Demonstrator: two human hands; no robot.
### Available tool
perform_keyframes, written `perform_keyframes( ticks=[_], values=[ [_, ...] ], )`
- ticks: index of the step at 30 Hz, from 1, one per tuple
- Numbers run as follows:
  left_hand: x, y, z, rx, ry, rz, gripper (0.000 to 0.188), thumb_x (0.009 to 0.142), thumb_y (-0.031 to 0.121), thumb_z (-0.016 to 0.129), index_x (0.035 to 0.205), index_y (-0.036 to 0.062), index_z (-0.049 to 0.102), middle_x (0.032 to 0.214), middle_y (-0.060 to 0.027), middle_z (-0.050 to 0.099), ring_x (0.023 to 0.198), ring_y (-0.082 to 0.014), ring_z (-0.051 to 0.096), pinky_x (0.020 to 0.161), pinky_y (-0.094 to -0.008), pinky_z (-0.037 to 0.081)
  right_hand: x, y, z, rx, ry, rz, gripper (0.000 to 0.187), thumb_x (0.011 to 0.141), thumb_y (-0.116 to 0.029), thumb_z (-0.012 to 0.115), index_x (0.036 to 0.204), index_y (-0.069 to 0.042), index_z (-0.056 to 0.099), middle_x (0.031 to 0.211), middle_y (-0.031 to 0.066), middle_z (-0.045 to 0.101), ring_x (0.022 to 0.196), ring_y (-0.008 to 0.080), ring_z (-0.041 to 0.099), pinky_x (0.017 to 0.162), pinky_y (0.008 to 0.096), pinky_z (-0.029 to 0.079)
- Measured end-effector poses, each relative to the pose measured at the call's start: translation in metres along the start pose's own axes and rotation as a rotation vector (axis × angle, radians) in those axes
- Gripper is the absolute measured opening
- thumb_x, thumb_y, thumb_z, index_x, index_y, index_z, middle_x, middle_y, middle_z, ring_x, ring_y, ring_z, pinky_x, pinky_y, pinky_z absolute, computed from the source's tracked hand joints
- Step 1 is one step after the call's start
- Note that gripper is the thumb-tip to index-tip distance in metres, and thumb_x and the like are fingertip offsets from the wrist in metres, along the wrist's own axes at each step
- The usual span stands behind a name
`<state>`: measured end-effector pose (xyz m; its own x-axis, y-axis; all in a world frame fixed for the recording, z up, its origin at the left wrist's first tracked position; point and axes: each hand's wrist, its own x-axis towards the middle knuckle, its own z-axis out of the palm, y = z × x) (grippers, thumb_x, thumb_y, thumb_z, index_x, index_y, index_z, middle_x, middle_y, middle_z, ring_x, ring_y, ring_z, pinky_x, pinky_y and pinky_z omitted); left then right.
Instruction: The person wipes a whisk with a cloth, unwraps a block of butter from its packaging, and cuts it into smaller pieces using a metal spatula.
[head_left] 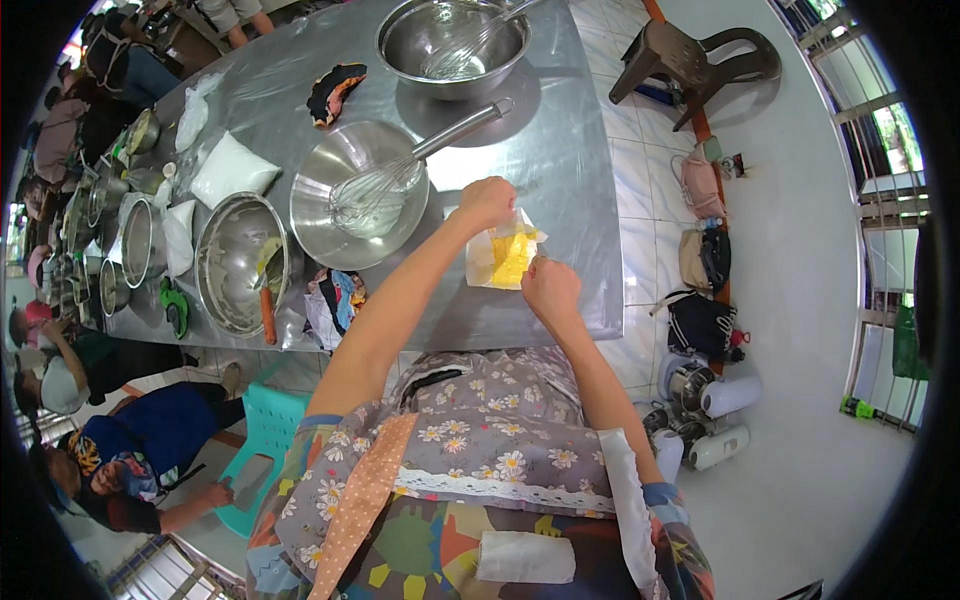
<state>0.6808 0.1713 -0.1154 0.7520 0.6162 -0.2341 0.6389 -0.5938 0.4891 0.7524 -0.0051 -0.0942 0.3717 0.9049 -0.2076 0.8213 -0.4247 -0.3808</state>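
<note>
On the steel table in front of me lies a yellow block of butter [514,256] on its opened white wrapper [481,264]. My left hand [487,203] is closed at the far edge of the wrapper, its fingers pressed together on the paper. Across the block, my right hand [552,290] is closed at the wrapper's near right edge. The fingertips of both hands are partly hidden. Left of the butter stands a wide steel bowl [315,205] with a wire whisk [450,135] leaning in it, the handle over the rim.
A second steel bowl [400,75] with a whisk stands farther back. Leftward are a smeared bowl [205,290] with an orange-handled spatula [268,315], a bag of white powder [232,172] and crumpled cloths [335,305]. A brown chair [665,60] stands beyond the table's right edge.
</note>
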Motion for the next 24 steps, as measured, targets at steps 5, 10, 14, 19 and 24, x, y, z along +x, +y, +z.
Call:
perform_keyframes(
  ticks=[5,10,14,19,24],
  values=[
    [0.0,-0.009,0.005,-0.035,0.029,-0.028,0.01,0.065,0.018,0.061,0.066,0.0081,0.063,0.07,-0.0109,0.061,0.068,-0.0272,0.059,0.06,-0.0378,0.046,-0.013,0.017,0.002,0.219,0.109,0.124,0.016,0.072,-0.016,0.056,0.07,0.0,0.057,0.064,0.018,0.059,0.061,0.0343,0.059,0.054,0.0416,0.045],
    [0.004,-0.018,0.008,-0.038,0.069,-0.068,0.011,0.066,0.019,0.061,0.067,0.0081,0.063,0.075,-0.0097,0.062,0.071,-0.0255,0.06,0.062,-0.0373,0.047,-0.028,0.069,0.033,0.528,0.28,0.347,0.017,0.072,-0.015,0.058,0.068,0.001,0.055,0.058,0.0135,0.057,0.053,0.0257,0.056,0.051,0.0362,0.043],
    [0.006,-0.017,0.011,-0.119,0.028,-0.149,0.013,0.067,0.021,0.062,0.067,0.008,0.063,0.077,-0.01,0.061,0.075,-0.0255,0.059,0.065,-0.0375,0.047,-0.036,0.098,0.049,0.838,0.251,0.533,0.021,0.073,-0.017,0.06,0.067,0.002,0.054,0.054,0.0057,0.054,0.05,0.0118,0.049,0.049,0.0285,0.04],
    [0.004,-0.01,0.019,-0.113,0.095,-0.166,0.015,0.068,0.018,0.064,0.08,0.009,0.064,0.091,-0.008,0.057,0.085,-0.0251,0.057,0.074,-0.036,0.046,-0.036,0.1,0.042,0.819,0.248,0.478,0.024,0.073,-0.02,0.063,0.073,0.002,0.057,0.053,0.0026,0.052,0.05,0.0096,0.046,0.049,0.0272,0.039],
    [0.005,0.006,0.007,-0.185,0.136,0.157,0.016,0.069,0.013,0.064,0.085,0.0094,0.064,0.097,-0.0038,0.054,0.096,-0.0226,0.051,0.082,-0.0342,0.043,-0.023,0.087,-0.004,0.653,0.368,0.39,0.029,0.071,-0.025,0.068,0.084,0.001,0.061,0.056,0.0037,0.052,0.051,0.0141,0.049,0.052,0.0289,0.041]
  ],
)
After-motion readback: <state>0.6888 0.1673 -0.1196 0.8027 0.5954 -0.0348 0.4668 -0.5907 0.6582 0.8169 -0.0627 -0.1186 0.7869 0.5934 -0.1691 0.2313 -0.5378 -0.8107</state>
